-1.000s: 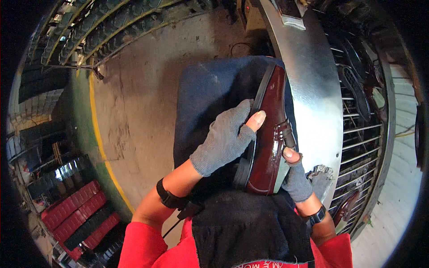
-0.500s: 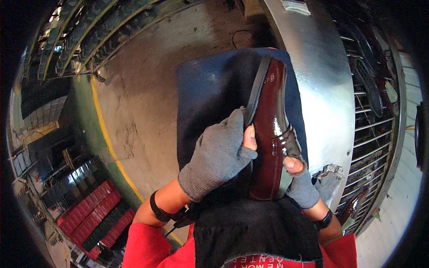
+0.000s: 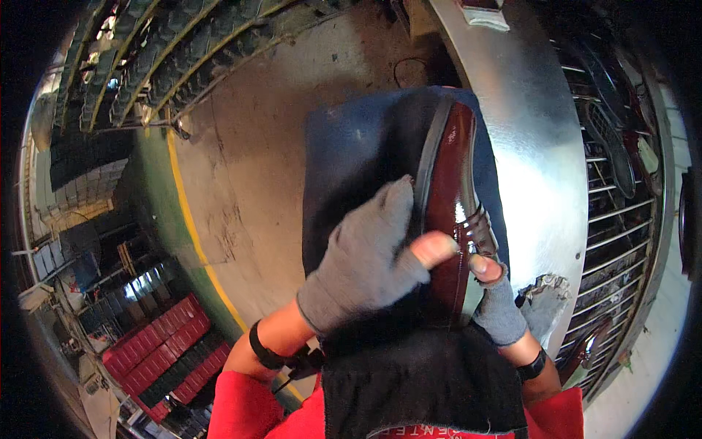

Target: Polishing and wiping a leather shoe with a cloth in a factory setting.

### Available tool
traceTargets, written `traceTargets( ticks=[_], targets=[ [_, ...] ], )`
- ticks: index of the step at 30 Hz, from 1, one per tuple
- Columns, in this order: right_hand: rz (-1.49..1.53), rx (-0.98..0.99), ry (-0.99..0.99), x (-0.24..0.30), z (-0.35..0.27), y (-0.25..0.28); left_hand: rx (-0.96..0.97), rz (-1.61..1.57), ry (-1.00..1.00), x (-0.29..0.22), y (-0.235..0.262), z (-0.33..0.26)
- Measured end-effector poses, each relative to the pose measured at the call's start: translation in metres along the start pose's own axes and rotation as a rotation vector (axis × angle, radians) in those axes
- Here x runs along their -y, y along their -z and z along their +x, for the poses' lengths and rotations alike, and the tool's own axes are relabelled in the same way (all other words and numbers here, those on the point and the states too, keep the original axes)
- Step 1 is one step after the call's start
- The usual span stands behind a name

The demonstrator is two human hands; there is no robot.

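Observation:
A glossy dark-red leather dress shoe (image 3: pixel 447 212) lies on its side over my lap, toe pointing away, its dark sole edge facing left. My right hand (image 3: pixel 494 300), in a grey fingertip-less glove, grips it by the opening from the right; the thumb shows, and the other fingers are hidden behind the shoe. My left hand (image 3: pixel 373 252), gloved alike, is spread at the sole side. Its fingers point forward beside the sole edge, while the slightly blurred bare thumb reaches across the upper towards my right thumb. Dark blue cloth (image 3: pixel 344 161) lies beneath the shoe.
A metal worktop (image 3: pixel 537 175) with a torn silvery patch (image 3: pixel 545 296) runs along my right. Beyond it, a barred rack (image 3: pixel 618 230) carries shoes and soles. Shelving (image 3: pixel 161 58) stands far left, with red ribbed pieces (image 3: pixel 157 344) at lower left. A yellow line (image 3: pixel 194 227) marks the floor.
My left hand has loosened from the sole edge, and its thumb has swung right across the upper. My right hand keeps its grip. The whole view has shifted slightly.

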State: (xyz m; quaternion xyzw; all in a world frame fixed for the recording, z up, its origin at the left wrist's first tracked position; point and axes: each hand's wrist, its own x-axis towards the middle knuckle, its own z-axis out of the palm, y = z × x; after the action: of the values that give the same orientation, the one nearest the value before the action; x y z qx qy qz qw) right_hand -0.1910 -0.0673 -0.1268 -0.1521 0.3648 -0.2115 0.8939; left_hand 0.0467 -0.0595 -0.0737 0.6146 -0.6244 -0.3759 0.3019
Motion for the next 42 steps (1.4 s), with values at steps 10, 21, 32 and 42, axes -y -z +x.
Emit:
traceTargets(
  ticks=[10,21,32,42],
  targets=[
    [-0.302,0.168,0.171,-0.042,0.019,0.074,0.051,-0.661,0.097,0.028,-0.018,0.141],
    [-0.334,-0.006,0.017,-0.044,0.011,0.060,-0.273,-0.748,0.064,0.020,-0.032,0.078],
    [-0.106,-0.004,0.078,-0.023,-0.004,0.039,-0.560,0.116,-0.185,-0.006,-0.029,0.066],
    [-0.128,0.075,0.020,-0.027,0.025,0.041,-0.185,-1.150,-0.012,0.044,-0.038,0.072]
  ],
)
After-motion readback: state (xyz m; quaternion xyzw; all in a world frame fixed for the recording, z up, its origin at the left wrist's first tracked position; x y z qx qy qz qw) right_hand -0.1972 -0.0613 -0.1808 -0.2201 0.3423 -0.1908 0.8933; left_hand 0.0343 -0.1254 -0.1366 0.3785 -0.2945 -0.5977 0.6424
